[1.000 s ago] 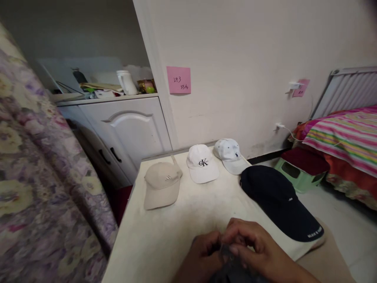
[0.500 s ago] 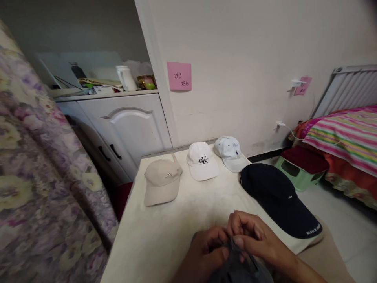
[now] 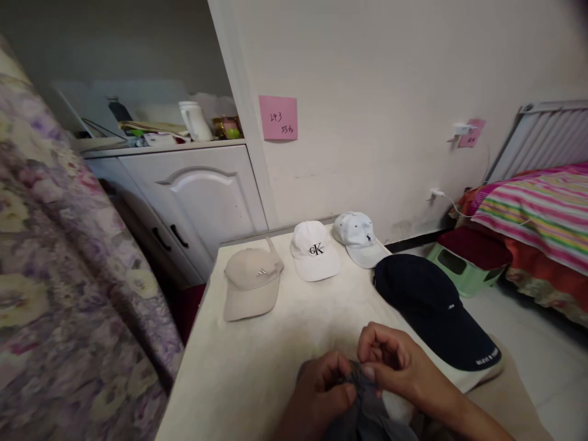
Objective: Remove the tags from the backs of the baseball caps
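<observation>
At the near edge of the table a dark grey cap (image 3: 362, 407), its soft cloth bunched up, lies between my two hands. My left hand (image 3: 321, 392) grips its edge with thumb and fingers closed. From the right, my right hand (image 3: 395, 361) pinches the cloth at the top with curled fingers. Much of the cap is hidden by the hands and the frame's lower edge. Beyond them sit a beige cap (image 3: 252, 275) at left, a white cap (image 3: 312, 245) with black letters, a pale blue cap (image 3: 358, 236), and a navy long-billed cap (image 3: 427, 300) at right.
The caps rest on a cream-covered table (image 3: 211, 367) against the wall. A floral curtain (image 3: 78, 275) hangs at left, beside a white cabinet (image 3: 202, 196). To the right stand a green stool (image 3: 459, 263) and a bed with striped bedding (image 3: 542, 208).
My right hand has risen slightly and drawn a little away from the left. The grey cloth between them has shifted and looks more creased. The other caps have stayed put.
</observation>
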`<state>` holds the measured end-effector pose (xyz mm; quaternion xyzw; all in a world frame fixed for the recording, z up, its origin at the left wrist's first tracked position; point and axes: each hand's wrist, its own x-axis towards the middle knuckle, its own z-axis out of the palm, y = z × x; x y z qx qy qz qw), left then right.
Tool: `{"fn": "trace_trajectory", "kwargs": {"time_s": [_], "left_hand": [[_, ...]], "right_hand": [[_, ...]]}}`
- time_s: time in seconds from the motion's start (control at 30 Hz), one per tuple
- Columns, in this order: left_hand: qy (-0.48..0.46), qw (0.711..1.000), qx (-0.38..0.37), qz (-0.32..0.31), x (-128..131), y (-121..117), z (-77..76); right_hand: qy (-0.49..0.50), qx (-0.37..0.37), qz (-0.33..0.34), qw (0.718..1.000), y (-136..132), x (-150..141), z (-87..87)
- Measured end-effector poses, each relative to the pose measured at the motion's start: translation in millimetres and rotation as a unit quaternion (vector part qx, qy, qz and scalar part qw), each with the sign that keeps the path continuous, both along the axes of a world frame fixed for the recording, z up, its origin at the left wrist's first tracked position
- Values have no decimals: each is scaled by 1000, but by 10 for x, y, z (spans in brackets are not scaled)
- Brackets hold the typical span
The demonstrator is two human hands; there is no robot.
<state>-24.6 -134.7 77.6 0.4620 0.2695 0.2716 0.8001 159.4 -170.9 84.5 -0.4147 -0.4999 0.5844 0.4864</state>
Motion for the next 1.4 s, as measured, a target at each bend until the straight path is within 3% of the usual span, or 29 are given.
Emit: {"fn": "trace_trajectory", "kwargs": {"time_s": [0.43,0.73,0.97,1.1,1.4], "left_hand": [[0,1000,0,13,13,18,-94],[85,993,77,7,68,15,-36],[108,990,93,15,83,3,-5],[99,991,89,15,70,3,-26],[80,993,83,6,105,13,-36]], "right_hand": [[-71,8,-4,997,24,29,9],[-144,6,15,989,3,92,54],[-59,-40,58,996,39,135,-80],[-38,-40,81,995,44,153,-67],[-58,-24,51,997,39,110,-64]]}}
